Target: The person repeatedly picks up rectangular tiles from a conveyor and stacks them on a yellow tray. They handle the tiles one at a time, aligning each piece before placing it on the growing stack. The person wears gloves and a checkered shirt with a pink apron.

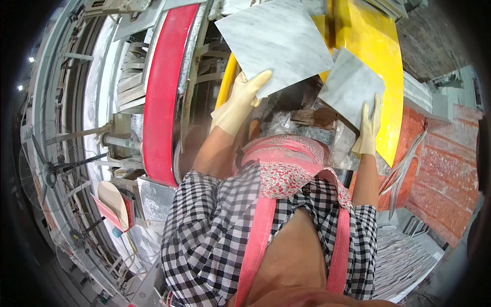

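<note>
Both my hands wear pale cream gloves. My left hand (241,102) grips the near left corner of a large square tile (276,43), grey-white with marble-like veining. Its thumb lies on the tile's upper face, and most of its fingers are hidden underneath. To the right, my right hand (368,132) holds the right edge of a second grey-white marbled tile (350,82). One digit lies over the face of that tile, and the others run along its edge. The second tile is tilted, partly above a yellow curved panel (391,87). The two tiles nearly meet or overlap slightly at one corner.
A red belt-like strip (166,97) runs along my left, with stacked pale pieces (131,84) beyond it. Orange-red panels (440,169) and hanging pale straps (404,163) stand at right. A fan (48,174) is at far left. Stacked thin slabs (409,261) lie lower right.
</note>
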Motion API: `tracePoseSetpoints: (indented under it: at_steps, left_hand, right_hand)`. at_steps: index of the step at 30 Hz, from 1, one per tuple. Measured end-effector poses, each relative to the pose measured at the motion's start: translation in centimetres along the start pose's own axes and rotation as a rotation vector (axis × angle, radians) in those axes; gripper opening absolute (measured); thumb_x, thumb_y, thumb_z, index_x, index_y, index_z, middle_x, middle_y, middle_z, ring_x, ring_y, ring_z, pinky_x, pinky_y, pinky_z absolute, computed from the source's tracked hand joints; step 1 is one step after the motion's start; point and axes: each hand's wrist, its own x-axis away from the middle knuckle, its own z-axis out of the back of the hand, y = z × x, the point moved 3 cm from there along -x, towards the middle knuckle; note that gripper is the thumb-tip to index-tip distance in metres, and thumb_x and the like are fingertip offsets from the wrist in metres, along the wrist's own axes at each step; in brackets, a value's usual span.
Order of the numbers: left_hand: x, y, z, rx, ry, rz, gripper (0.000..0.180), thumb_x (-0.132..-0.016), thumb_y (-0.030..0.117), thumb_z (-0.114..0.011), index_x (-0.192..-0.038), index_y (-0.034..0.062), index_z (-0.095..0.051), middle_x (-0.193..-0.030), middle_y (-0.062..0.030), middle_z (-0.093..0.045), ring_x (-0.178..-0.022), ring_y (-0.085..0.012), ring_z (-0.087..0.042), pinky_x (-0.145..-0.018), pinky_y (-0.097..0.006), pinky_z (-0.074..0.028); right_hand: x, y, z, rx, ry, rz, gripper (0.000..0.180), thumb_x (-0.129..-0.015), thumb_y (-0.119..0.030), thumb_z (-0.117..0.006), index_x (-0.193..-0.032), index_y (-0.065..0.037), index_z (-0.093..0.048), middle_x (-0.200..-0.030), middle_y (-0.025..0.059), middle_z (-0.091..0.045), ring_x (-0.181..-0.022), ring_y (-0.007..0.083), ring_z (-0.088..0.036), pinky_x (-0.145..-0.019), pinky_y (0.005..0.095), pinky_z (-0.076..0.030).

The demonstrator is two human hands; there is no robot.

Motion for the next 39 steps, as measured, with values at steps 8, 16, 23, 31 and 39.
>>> tracePoseSetpoints:
  at_steps: [8, 16, 23, 31, 39]
  left_hand:
    - [0.2, -1.8, -3.1, 0.005, -0.127, 0.104, 0.022, -0.097, 0.026, -0.071, -0.112, 0.0120, -0.064, -0.076, 0.0006, -0.066, -0.047, -0.0050, -0.050, -0.036, -0.022, -0.026]
    - [1.3, -6.7, -7.6, 0.107, -0.352, 0.209, 0.025, -0.101, 0.034, -0.065, -0.100, 0.0091, -0.062, -0.071, -0.0056, -0.063, -0.047, -0.0106, -0.052, -0.038, -0.024, -0.035]
    - [2.6, -11.2, -12.3, 0.188, -0.456, 0.302, 0.031, -0.100, 0.030, -0.067, -0.109, 0.0006, -0.064, -0.081, -0.0102, -0.067, -0.063, -0.0178, -0.062, -0.056, -0.030, -0.048]
    - [2.1, -11.8, -12.9, 0.102, -0.403, 0.388, 0.039, -0.100, 0.031, -0.065, -0.124, 0.0005, -0.061, -0.104, -0.0113, -0.070, -0.076, -0.0197, -0.071, -0.059, -0.025, -0.051]
    - [0.6, -12.0, -12.1, -0.311, -0.608, 0.534, 0.062, -0.102, 0.054, -0.053, -0.103, -0.0059, -0.070, -0.077, -0.0118, -0.071, -0.055, -0.0144, -0.064, -0.049, -0.021, -0.045]
  right_hand:
    - [0.1, -1.1, -1.7, -0.017, 0.087, 0.014, 0.057, -0.100, -0.033, -0.062, -0.150, -0.009, -0.049, -0.153, 0.0264, -0.046, -0.142, 0.0412, -0.044, -0.119, 0.0451, -0.033]
    - [1.1, -1.7, -3.5, -0.262, 0.198, -0.097, 0.039, -0.105, -0.022, -0.053, -0.140, -0.006, -0.059, -0.144, 0.0198, -0.057, -0.135, 0.0338, -0.053, -0.115, 0.0402, -0.039]
    - [1.3, -1.8, -4.5, -0.279, 0.289, -0.149, 0.037, -0.107, -0.023, -0.049, -0.136, -0.004, -0.060, -0.135, 0.0192, -0.064, -0.128, 0.0333, -0.058, -0.110, 0.0387, -0.044]
    - [2.2, -2.8, -4.2, -0.327, 0.281, -0.249, 0.037, -0.107, -0.022, -0.048, -0.137, -0.004, -0.060, -0.133, 0.0186, -0.065, -0.127, 0.0324, -0.060, -0.108, 0.0382, -0.045]
    - [1.6, -3.5, -3.6, -0.360, 0.325, -0.242, 0.036, -0.107, -0.019, -0.047, -0.137, -0.003, -0.059, -0.130, 0.0161, -0.067, -0.120, 0.0296, -0.063, -0.102, 0.0365, -0.048]
